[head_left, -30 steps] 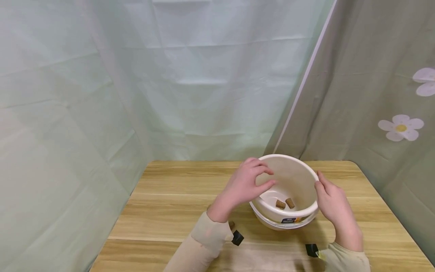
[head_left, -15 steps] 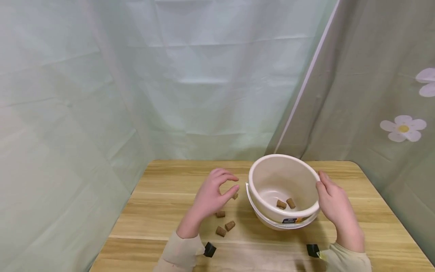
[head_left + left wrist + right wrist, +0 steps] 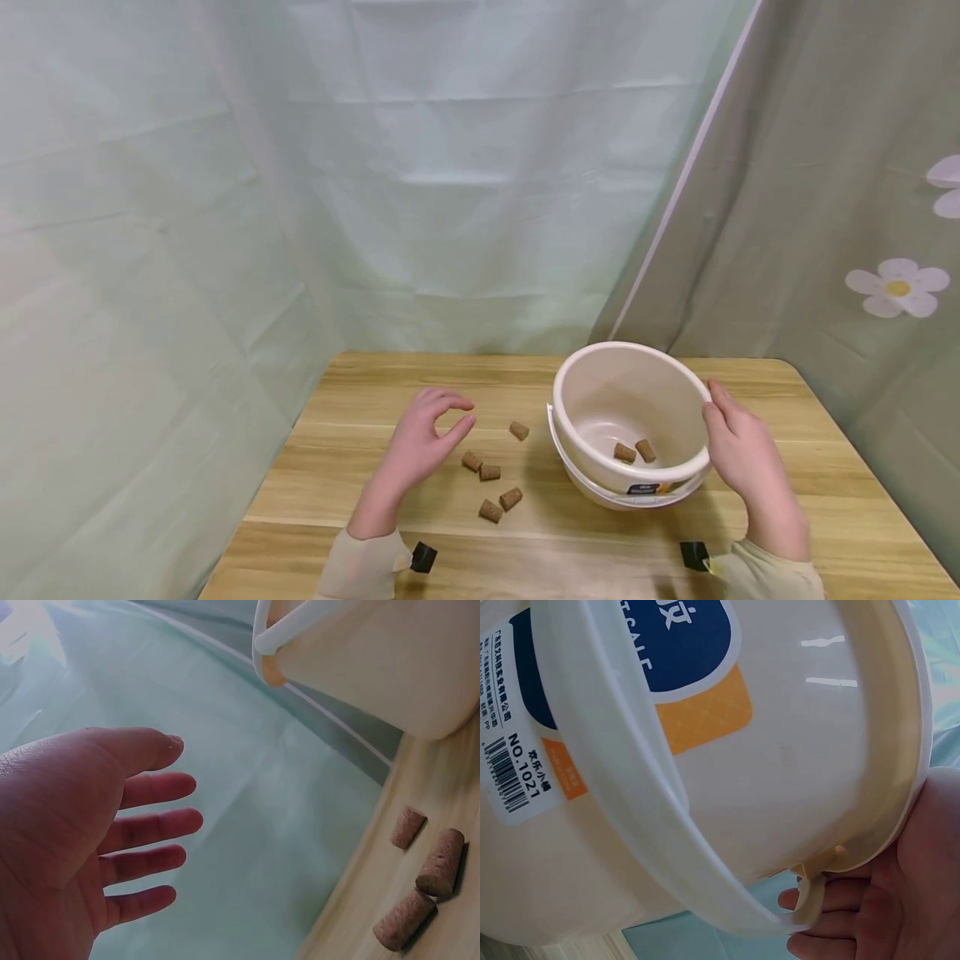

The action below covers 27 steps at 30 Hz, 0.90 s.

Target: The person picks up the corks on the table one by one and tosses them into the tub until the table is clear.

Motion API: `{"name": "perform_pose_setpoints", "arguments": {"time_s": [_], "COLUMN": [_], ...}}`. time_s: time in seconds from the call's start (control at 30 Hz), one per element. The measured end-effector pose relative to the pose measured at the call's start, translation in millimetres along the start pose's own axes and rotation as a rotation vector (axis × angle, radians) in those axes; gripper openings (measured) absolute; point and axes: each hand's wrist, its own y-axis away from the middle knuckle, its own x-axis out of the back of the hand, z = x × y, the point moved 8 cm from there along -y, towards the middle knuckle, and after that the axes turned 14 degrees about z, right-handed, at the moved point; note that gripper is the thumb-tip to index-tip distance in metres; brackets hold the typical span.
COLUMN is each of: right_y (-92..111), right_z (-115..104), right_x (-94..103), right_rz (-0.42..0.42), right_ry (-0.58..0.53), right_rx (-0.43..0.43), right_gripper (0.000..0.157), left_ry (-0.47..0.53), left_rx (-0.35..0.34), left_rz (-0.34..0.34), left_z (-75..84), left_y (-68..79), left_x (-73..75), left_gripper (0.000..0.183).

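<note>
A cream plastic bucket [image 3: 641, 385] stands tilted on the right part of the table. Two corks [image 3: 625, 452] lie on its floor. My right hand [image 3: 750, 458] grips the rim on the right side, thumb outermost in the head view; the right wrist view shows fingers [image 3: 840, 924] behind the handle joint. Over the table to the left hovers my left hand [image 3: 420, 437], fingers loosely bent, nothing between them and the thumb. Several loose corks [image 3: 490, 472] are scattered between that hand and the bucket, three of them visible in the left wrist view.
The white bucket handle [image 3: 641, 780] hangs down across the labelled front wall. Pale green sheets [image 3: 465, 208] close off the back and left of the wooden table [image 3: 360, 400], and a grey flowered curtain [image 3: 795, 225] the right.
My left hand has drawn back leftward from over the bucket's opening, uncovering the loose corks on the table. My right hand keeps its grip on the rim.
</note>
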Motion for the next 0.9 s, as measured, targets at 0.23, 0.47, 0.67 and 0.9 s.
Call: {"name": "perform_pose_setpoints", "arguments": {"time_s": [0.23, 0.47, 0.67, 0.9], "right_y": [1.9, 1.1, 0.8, 1.8], "right_z": [1.1, 1.6, 1.0, 1.8], "right_x": [-1.0, -0.6, -0.6, -1.2], "right_rz": [-0.016, -0.019, -0.026, -0.028], "right_ry": [0.005, 0.015, 0.009, 0.012], "right_rx": [-0.017, -0.015, -0.023, -0.03], "right_gripper": [0.063, 0.062, 0.063, 0.063], "left_ry": [-0.03, -0.078, -0.098, -0.119], "left_rx": [0.008, 0.016, 0.012, 0.008], "left_rz": [-0.024, -0.059, -0.081, -0.119], "left_z": [-6.6, -16.2, -22.3, -27.3], "left_y": [2.3, 5.2, 8.2, 10.1], "left_x": [-2.2, -6.8, -10.0, -15.0], "left_gripper": [0.014, 0.015, 0.019, 0.022]}}
